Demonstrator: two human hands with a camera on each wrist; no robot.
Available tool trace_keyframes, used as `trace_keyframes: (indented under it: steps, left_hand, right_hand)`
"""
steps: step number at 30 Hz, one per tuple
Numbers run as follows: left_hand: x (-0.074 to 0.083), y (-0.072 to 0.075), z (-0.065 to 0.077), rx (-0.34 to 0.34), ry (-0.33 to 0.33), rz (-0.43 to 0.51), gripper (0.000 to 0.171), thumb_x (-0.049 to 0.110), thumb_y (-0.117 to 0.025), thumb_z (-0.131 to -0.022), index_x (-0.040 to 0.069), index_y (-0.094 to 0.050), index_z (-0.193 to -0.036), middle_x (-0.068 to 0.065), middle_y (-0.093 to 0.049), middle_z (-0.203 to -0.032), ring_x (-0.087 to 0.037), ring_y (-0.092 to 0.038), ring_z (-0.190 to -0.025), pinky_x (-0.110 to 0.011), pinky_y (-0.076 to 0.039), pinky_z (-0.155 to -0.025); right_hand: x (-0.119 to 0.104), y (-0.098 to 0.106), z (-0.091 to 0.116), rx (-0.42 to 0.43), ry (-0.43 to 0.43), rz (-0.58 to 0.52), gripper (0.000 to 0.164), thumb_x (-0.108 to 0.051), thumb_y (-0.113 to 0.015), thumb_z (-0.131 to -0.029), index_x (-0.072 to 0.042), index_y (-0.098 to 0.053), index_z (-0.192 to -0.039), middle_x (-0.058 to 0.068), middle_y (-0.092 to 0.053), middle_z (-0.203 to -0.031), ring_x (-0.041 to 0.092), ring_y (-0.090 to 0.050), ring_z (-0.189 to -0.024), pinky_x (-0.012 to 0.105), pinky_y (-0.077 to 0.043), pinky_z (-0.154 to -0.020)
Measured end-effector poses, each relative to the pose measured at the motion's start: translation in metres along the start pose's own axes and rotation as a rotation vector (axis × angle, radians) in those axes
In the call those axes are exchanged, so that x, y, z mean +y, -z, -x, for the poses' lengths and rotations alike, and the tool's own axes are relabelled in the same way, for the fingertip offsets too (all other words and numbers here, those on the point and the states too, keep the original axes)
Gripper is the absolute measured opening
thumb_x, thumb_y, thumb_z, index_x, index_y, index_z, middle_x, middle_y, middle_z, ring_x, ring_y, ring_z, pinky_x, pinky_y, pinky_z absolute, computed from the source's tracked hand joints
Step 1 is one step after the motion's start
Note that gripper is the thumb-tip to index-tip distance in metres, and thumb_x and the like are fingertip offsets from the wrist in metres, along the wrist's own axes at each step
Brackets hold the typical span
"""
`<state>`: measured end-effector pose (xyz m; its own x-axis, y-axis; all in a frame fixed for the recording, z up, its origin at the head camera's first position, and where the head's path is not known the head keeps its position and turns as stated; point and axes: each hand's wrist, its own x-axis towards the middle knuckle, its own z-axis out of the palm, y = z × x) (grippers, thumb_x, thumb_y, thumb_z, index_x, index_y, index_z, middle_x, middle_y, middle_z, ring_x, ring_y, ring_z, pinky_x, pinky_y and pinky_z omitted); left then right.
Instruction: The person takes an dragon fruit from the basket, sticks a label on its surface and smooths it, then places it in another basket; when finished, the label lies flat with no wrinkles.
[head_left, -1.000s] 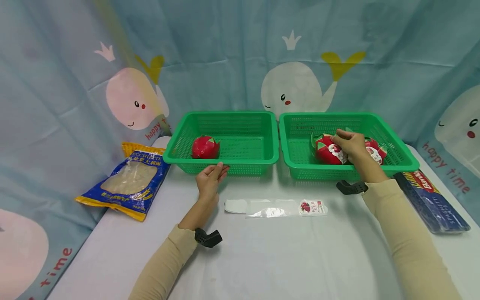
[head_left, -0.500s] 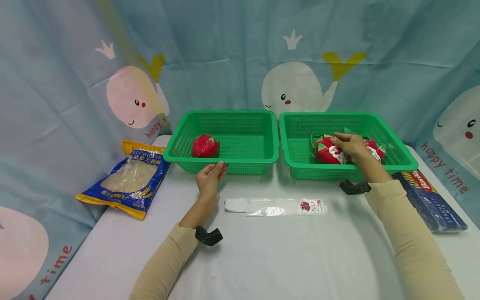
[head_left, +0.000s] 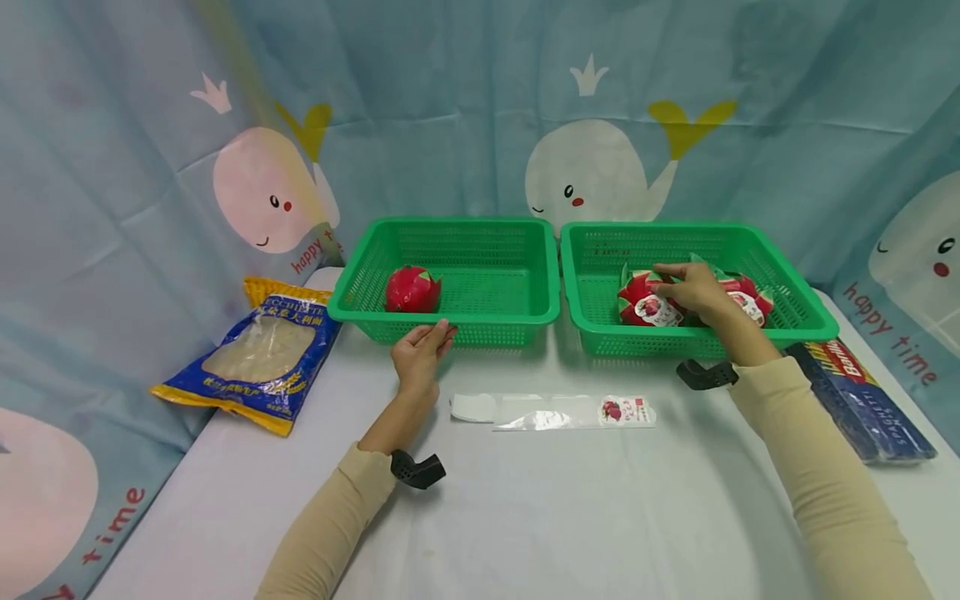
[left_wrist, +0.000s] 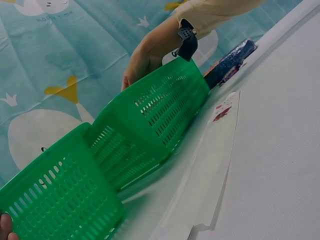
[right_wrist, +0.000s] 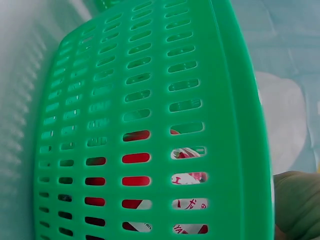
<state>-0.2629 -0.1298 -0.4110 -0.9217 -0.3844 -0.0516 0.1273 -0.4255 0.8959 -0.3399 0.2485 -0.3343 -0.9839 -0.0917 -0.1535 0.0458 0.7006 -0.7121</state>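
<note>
In the head view my left hand (head_left: 416, 358) holds the front rim of the left green basket (head_left: 517, 320), thumb at the rim and fingers below it. One red dragon fruit (head_left: 413, 290) lies in that basket. My right hand (head_left: 701, 292) reaches into the right green basket (head_left: 622, 340) and grips a dragon fruit (head_left: 637, 292) from above; this fruit bears a white printed label. A second labelled dragon fruit (head_left: 759, 302) sits just right of it, partly behind my hand. Through the slots in the right wrist view, red skin and label (right_wrist: 189, 204) show.
A clear plastic strip (head_left: 551, 412) with a printed dragon-fruit label lies on the white table before the baskets. At the left is a blue and yellow pasta bag (head_left: 262, 354); at the right, a blue spaghetti pack (head_left: 870, 408). A whale-print curtain (head_left: 480, 108) hangs behind.
The dragon fruit under my right hand has shifted slightly left and turned, its label now facing more to the front. My right fingers have moved a little left; my left hand has stayed put.
</note>
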Motion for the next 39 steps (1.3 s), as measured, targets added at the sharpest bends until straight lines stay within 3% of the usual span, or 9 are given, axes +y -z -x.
trace_keyframes:
  steps: [5, 17, 20, 22, 27, 29, 34, 39]
  left_hand:
    - [-0.001, 0.0, 0.001, -0.009, -0.01, 0.007, 0.011, 0.009, -0.068, -0.082, 0.001, -0.061, -0.081, 0.001, -0.071, -0.071, -0.01, -0.069, -0.07, -0.019, -0.056, -0.066]
    - [0.003, 0.001, 0.001, 0.011, 0.017, 0.006, 0.012, 0.008, -0.07, -0.081, 0.0, -0.062, -0.086, 0.002, -0.071, -0.071, -0.009, -0.068, -0.07, -0.019, -0.055, -0.067]
    - [0.004, 0.001, 0.002, 0.002, 0.014, 0.001, 0.013, 0.009, -0.068, -0.083, -0.001, -0.061, -0.087, 0.003, -0.071, -0.071, -0.009, -0.068, -0.071, -0.018, -0.055, -0.068]
    - [0.005, 0.002, 0.002, 0.002, 0.003, 0.003, 0.014, 0.01, -0.067, -0.083, -0.002, -0.06, -0.087, 0.002, -0.071, -0.071, -0.009, -0.068, -0.071, -0.019, -0.055, -0.068]
    - [0.008, 0.008, 0.001, 0.016, -0.009, 0.015, 0.014, 0.013, -0.065, -0.086, 0.002, -0.058, -0.08, 0.0, -0.071, -0.072, -0.011, -0.069, -0.073, -0.021, -0.056, -0.072]
    - [0.009, 0.01, -0.001, 0.027, -0.003, 0.023, 0.015, 0.013, -0.064, -0.086, 0.004, -0.057, -0.077, 0.0, -0.071, -0.072, -0.012, -0.069, -0.073, -0.022, -0.056, -0.074]
    - [0.011, 0.013, -0.004, 0.049, -0.002, 0.03, 0.015, 0.012, -0.064, -0.086, 0.005, -0.056, -0.076, 0.0, -0.071, -0.071, -0.012, -0.069, -0.073, -0.025, -0.056, -0.076]
    - [0.011, 0.014, -0.006, 0.058, 0.002, 0.037, 0.015, 0.01, -0.064, -0.086, 0.005, -0.056, -0.075, 0.001, -0.07, -0.069, -0.01, -0.069, -0.071, -0.022, -0.056, -0.073]
  right_hand:
    - [0.002, -0.001, 0.0, 0.004, 0.001, -0.035, 0.053, -0.022, -0.049, -0.096, -0.006, -0.03, -0.143, 0.026, -0.016, -0.15, 0.044, -0.018, -0.135, 0.055, -0.031, -0.104]
    - [-0.008, -0.001, 0.005, 0.022, 0.04, -0.081, 0.052, -0.022, -0.044, -0.098, -0.006, -0.026, -0.144, 0.023, -0.02, -0.15, 0.043, -0.018, -0.136, 0.059, -0.023, -0.108]
    - [-0.017, -0.002, 0.007, 0.07, 0.088, -0.091, 0.053, -0.024, -0.043, -0.098, -0.007, -0.025, -0.145, 0.02, -0.025, -0.149, 0.04, -0.023, -0.136, 0.056, -0.028, -0.106]
    - [-0.024, -0.004, 0.008, 0.127, 0.117, -0.107, 0.053, -0.026, -0.042, -0.098, -0.009, -0.025, -0.145, 0.017, -0.027, -0.149, 0.037, -0.027, -0.135, 0.051, -0.037, -0.099]
    - [-0.055, -0.016, 0.005, 0.229, 0.206, -0.227, 0.052, -0.027, -0.044, -0.097, -0.01, -0.029, -0.144, 0.014, -0.031, -0.148, 0.029, -0.023, -0.139, 0.046, -0.036, -0.103]
    - [-0.07, -0.024, 0.002, 0.213, 0.248, -0.271, 0.052, -0.026, -0.046, -0.097, -0.009, -0.029, -0.144, 0.014, -0.031, -0.148, 0.027, -0.022, -0.14, 0.046, -0.028, -0.11]
    - [-0.109, -0.057, -0.01, 0.102, 0.33, -0.324, 0.055, -0.02, -0.05, -0.095, -0.009, -0.028, -0.144, 0.014, -0.033, -0.147, 0.028, -0.029, -0.137, 0.044, -0.03, -0.11]
    - [-0.145, -0.105, -0.026, -0.045, 0.31, -0.363, 0.061, -0.023, -0.055, -0.093, -0.01, -0.026, -0.145, 0.015, -0.034, -0.146, 0.027, -0.033, -0.135, 0.041, -0.034, -0.108]
